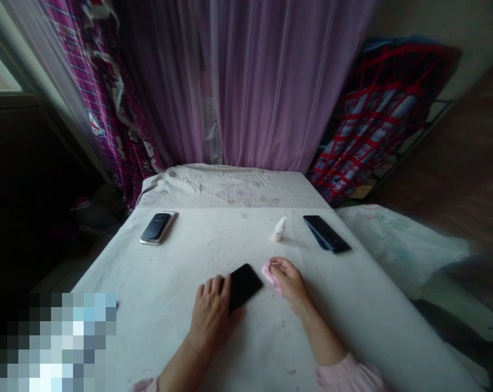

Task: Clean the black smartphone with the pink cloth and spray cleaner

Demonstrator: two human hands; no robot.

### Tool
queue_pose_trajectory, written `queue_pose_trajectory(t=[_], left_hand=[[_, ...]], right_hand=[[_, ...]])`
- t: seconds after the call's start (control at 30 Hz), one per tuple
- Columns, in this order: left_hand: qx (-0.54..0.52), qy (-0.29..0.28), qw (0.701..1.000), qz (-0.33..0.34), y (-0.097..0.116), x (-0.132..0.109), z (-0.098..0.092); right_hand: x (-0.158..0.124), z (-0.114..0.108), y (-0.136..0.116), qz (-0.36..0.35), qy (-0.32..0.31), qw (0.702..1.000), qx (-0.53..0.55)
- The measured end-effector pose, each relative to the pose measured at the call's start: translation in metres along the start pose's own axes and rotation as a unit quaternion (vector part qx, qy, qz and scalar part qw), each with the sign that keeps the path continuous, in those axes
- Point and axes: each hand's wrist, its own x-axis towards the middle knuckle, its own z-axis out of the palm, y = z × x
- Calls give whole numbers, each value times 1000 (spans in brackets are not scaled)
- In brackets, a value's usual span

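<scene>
A white sheet [181, 326], stained and speckled, covers the table and fills the lower middle of the frame. At centre the left hand [211, 310] lies flat and unclenched, fingers resting on the near-left edge of a black phone [244, 286] that sits face up on the sheet. Just right of it the right hand [289, 280] pinches a pink rag [266, 271], which seems to touch the phone's far corner, though the light is dim. Beyond them stands a small white bottle [278, 229]. A silver phone [159, 227] lies at left centre, a dark phone [326, 233] at right centre. Behind hangs a purple curtain [271, 81], with red-gridded fabric [364, 120] at upper right and wooden floor [467, 163] at far right.
</scene>
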Motion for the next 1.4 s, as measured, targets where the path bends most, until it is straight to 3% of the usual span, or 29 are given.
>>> queue_pose_trajectory(t=[0.17, 0.27, 0.4, 0.5, 0.57, 0.73, 0.93, 1.23, 1.4], left_hand=[[-45, 11, 999, -5, 2, 15, 9], [-58, 29, 998, 11, 4, 24, 15], [-78, 69, 994, 32, -2, 20, 28], [-80, 101, 990, 51, -14, 9, 36], [-74, 115, 989, 59, -20, 3, 39], [-64, 113, 990, 60, -23, -1, 40], [-67, 96, 991, 63, -24, -1, 38], [-67, 44, 995, 64, -28, -1, 37], [-89, 14, 993, 77, -30, 0, 32]], right_hand=[[6, 25, 8, -35, -18, 999, -4], [7, 34, 11, -121, -8, 988, -93], [5, 27, 11, -265, 23, 921, -284], [-2, 19, 11, -298, 22, 879, -373], [-7, 15, 13, -304, 10, 869, -390], [-3, 11, 14, -294, -11, 878, -377], [18, 26, 1, -295, -6, 865, -406], [13, 36, -3, -263, -1, 821, -507], [14, 39, -7, -253, 3, 780, -573]])
